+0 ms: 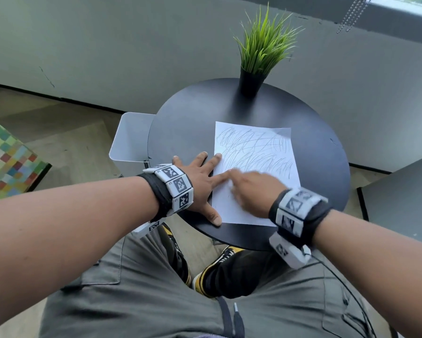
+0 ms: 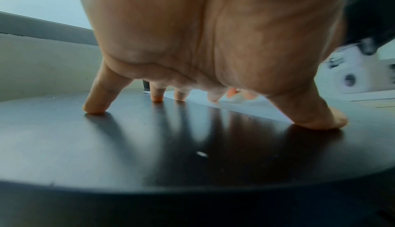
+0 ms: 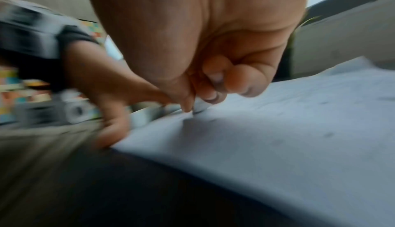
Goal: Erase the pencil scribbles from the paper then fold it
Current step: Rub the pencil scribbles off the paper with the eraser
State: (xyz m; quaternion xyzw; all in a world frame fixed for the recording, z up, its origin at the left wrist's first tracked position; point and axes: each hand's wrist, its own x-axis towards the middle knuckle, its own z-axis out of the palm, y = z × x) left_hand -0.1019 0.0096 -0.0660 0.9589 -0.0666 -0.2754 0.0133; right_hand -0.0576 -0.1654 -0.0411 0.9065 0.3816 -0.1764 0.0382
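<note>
A white sheet of paper point(image 1: 254, 167) lies on the round black table point(image 1: 188, 125), its far half covered in pencil scribbles. My left hand point(image 1: 202, 176) is spread flat, fingers splayed, pressing the sheet's left edge and the tabletop. My right hand point(image 1: 251, 189), blurred with motion, is over the sheet's near part. In the right wrist view its fingers pinch a small white eraser point(image 3: 200, 106) whose tip touches the paper point(image 3: 278, 129). The left wrist view shows my left fingertips point(image 2: 94, 108) planted on the table point(image 2: 149, 154), with the paper's edge point(image 2: 252, 110) beyond them.
A potted green grass plant point(image 1: 256, 59) stands at the table's far edge. A white bin point(image 1: 129, 142) sits on the floor left of the table. My knees and shoes are under the near rim. A grey surface point(image 1: 405, 198) is at right.
</note>
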